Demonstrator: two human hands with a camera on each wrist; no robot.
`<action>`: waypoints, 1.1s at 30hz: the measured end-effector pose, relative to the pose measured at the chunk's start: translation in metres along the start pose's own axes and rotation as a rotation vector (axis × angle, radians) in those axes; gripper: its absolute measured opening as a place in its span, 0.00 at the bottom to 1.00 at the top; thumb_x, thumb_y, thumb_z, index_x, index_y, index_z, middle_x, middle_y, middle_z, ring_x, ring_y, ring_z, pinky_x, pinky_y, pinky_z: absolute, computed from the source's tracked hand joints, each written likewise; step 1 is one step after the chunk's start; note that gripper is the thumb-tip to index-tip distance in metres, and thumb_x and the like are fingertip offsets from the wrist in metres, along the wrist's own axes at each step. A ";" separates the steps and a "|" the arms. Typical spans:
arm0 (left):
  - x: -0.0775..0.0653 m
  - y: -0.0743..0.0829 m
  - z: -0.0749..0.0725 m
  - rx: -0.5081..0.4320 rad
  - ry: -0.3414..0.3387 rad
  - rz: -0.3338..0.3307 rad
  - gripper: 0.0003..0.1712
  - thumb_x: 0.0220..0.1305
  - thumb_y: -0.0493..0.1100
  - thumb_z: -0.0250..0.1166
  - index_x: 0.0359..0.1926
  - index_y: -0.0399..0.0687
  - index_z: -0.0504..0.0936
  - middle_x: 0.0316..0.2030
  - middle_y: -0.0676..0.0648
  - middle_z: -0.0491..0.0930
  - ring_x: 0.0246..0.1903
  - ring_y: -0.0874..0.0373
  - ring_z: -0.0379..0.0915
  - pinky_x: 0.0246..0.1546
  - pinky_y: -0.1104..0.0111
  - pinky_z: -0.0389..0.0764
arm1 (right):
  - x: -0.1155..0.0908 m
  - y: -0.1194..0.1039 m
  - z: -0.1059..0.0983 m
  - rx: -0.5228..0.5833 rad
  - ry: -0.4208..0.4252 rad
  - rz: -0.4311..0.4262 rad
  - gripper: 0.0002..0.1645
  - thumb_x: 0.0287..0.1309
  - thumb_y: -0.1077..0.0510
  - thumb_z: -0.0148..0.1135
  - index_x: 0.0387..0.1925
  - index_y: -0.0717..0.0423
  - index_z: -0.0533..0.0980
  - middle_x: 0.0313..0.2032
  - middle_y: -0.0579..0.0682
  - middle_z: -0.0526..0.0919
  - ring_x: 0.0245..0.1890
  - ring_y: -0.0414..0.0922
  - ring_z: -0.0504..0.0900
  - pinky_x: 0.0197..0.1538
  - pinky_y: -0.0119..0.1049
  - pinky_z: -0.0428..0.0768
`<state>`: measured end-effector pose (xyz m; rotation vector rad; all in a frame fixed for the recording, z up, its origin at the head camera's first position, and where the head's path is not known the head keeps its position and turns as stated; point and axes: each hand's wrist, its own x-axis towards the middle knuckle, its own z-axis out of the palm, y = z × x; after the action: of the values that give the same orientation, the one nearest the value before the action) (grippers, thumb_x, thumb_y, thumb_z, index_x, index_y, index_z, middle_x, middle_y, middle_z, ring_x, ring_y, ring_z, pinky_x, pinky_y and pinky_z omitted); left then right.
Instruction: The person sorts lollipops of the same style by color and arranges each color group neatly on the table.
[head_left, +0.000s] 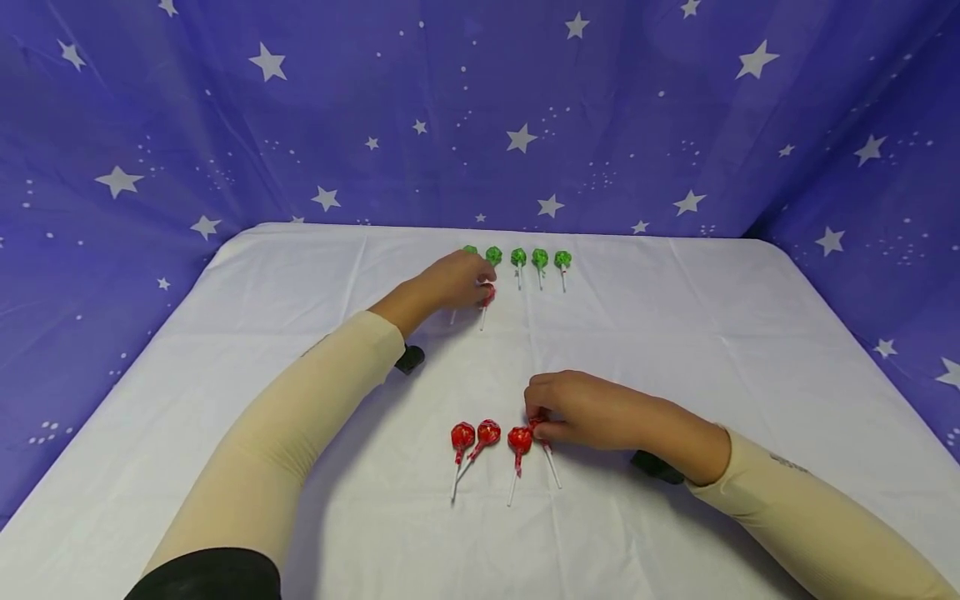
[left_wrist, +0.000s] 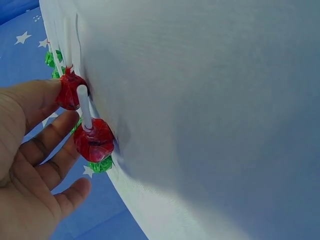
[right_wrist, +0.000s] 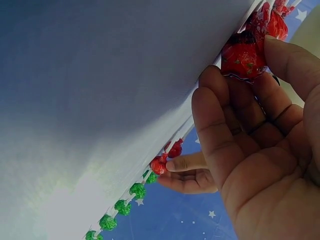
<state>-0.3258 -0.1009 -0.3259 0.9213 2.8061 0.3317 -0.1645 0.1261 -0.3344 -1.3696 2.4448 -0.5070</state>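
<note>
My left hand [head_left: 452, 281] is at the far part of the table. Its thumb and fingertips pinch the wrapped head of a red lollipop [left_wrist: 70, 92]. Beside that hand, a second red lollipop [left_wrist: 95, 141] lies on the cloth, stick toward me. Nearer to me, my right hand [head_left: 596, 410] holds another red lollipop [right_wrist: 244, 59] by its head, between thumb and fingers; its white stick [head_left: 553, 467] points toward me. Immediately left of the right hand lies a red lollipop [head_left: 520, 440], then two more, one of them a tilted red lollipop [head_left: 488, 432] whose stick meets its neighbour's.
Several green lollipops [head_left: 540, 258] stretch in a row along the far side of the table, the leftmost partly behind my left hand. A white cloth [head_left: 720, 350] covers the table. Behind it hangs a blue curtain [head_left: 465, 108] with stars.
</note>
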 end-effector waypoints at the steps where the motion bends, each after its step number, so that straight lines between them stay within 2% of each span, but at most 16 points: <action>1: 0.000 0.000 -0.001 -0.001 0.001 -0.002 0.17 0.71 0.42 0.61 0.56 0.42 0.82 0.53 0.45 0.82 0.57 0.51 0.73 0.61 0.60 0.69 | 0.000 0.000 0.000 0.000 0.000 0.001 0.05 0.61 0.57 0.68 0.34 0.47 0.79 0.32 0.35 0.74 0.33 0.34 0.74 0.43 0.30 0.77; 9: -0.010 0.001 -0.003 -0.009 0.041 0.018 0.19 0.70 0.43 0.62 0.58 0.40 0.81 0.54 0.42 0.80 0.56 0.48 0.72 0.61 0.59 0.68 | 0.001 0.000 0.001 0.027 0.002 0.005 0.04 0.61 0.58 0.68 0.35 0.47 0.78 0.32 0.35 0.73 0.33 0.36 0.73 0.43 0.31 0.76; 12: -0.018 0.001 -0.003 -0.027 0.068 0.038 0.18 0.69 0.42 0.63 0.57 0.40 0.82 0.52 0.41 0.80 0.54 0.48 0.73 0.59 0.59 0.70 | 0.001 0.000 0.002 0.041 0.001 0.018 0.04 0.61 0.57 0.68 0.35 0.47 0.79 0.32 0.35 0.73 0.34 0.37 0.74 0.43 0.31 0.76; 15: -0.028 0.003 -0.002 -0.041 0.087 0.062 0.16 0.68 0.41 0.63 0.54 0.40 0.83 0.49 0.42 0.81 0.46 0.49 0.75 0.54 0.60 0.73 | 0.001 0.001 0.002 0.047 -0.002 0.030 0.04 0.61 0.57 0.68 0.35 0.46 0.79 0.32 0.35 0.73 0.33 0.36 0.74 0.43 0.31 0.76; 19: -0.046 0.009 0.000 -0.060 0.095 0.098 0.16 0.67 0.40 0.65 0.53 0.40 0.84 0.46 0.42 0.81 0.42 0.51 0.74 0.51 0.60 0.74 | 0.000 0.002 0.002 0.052 -0.008 0.041 0.04 0.61 0.56 0.68 0.36 0.46 0.79 0.32 0.35 0.74 0.33 0.35 0.74 0.43 0.31 0.77; 26: -0.085 0.019 0.005 -0.054 0.080 0.143 0.16 0.65 0.40 0.66 0.52 0.39 0.84 0.49 0.42 0.81 0.53 0.48 0.74 0.60 0.57 0.70 | 0.000 0.002 0.001 0.051 -0.014 0.047 0.04 0.62 0.56 0.68 0.37 0.46 0.79 0.33 0.35 0.74 0.34 0.36 0.74 0.44 0.32 0.77; 33: -0.127 0.033 0.013 -0.187 0.092 0.164 0.15 0.65 0.43 0.66 0.50 0.41 0.85 0.47 0.45 0.82 0.52 0.50 0.76 0.59 0.57 0.72 | -0.001 0.003 0.000 0.051 -0.015 0.053 0.05 0.62 0.56 0.68 0.38 0.46 0.78 0.34 0.35 0.74 0.35 0.36 0.74 0.43 0.31 0.77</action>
<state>-0.2029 -0.1493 -0.3178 1.1193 2.7260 0.6626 -0.1664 0.1282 -0.3360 -1.2801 2.4320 -0.5412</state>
